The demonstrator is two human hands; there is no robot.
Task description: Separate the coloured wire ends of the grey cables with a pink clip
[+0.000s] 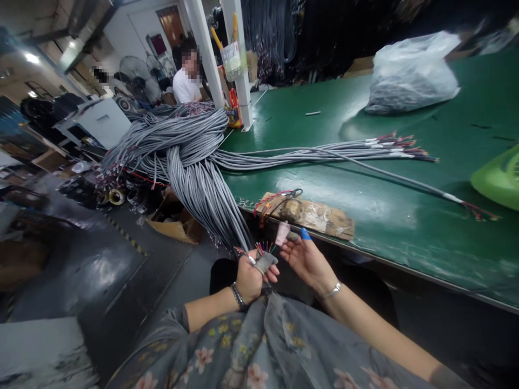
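Head view: wires (264, 248) in left hand (250, 280), 1 wooden board (314, 216), 1 bag (413, 75).

Left hand (248, 280): holds wires (265, 248) (multicoloured) | right hand (307, 263): just beside

My feed came through dim: a lamp (32, 58) burned white at upper left, glare streaked the table (399, 227) and floor (109, 270), shadow swallowed the upper right, edges stretched and blurred, and pixel blocks hid a co-worker's head (190, 58).
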